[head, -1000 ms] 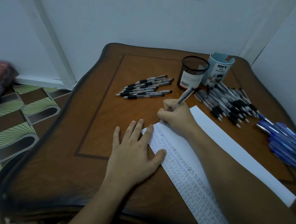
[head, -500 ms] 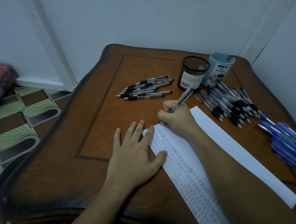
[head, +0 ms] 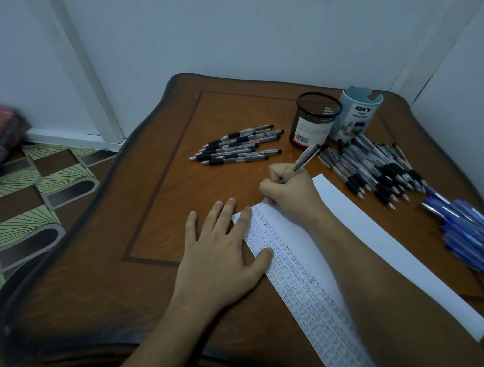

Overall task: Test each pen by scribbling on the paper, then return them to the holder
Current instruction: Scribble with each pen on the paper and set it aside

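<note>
While at far edge of paper point(head: 363, 227), pen point(head: 306, 157).

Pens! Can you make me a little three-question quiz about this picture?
1. True or false: the left hand lies flat, touching the paper.
2. Which hand grips a pen? A left hand, B right hand.
3. Fill in: the blue pens lie on the ___ side of the table.
Key: 1 true; 2 B; 3 right.
</note>
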